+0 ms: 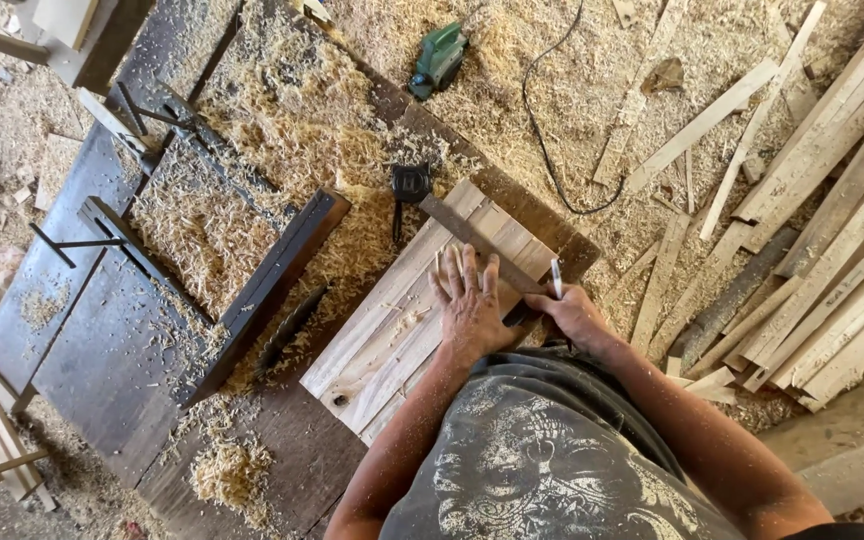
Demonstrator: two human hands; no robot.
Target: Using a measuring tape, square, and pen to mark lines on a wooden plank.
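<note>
A pale wooden panel [392,330] made of joined planks lies on a dark workbench [102,340]. My left hand [472,300] presses flat, fingers spread, on a dark metal square [467,235] that lies across the panel. Beside the square's near end, at the panel's right edge, my right hand [574,312] grips a white pen [556,277] with its tip pointing up. A black tape measure [410,183] rests at the panel's far corner.
Wood shavings [282,110] cover the bench and floor. A green electric planer [439,58] with a black cord [542,140] lies on the floor beyond. Long wooden slats [832,240] are stacked to the right. A dark beam [272,280] and metal clamps [102,240] sit on the bench at left.
</note>
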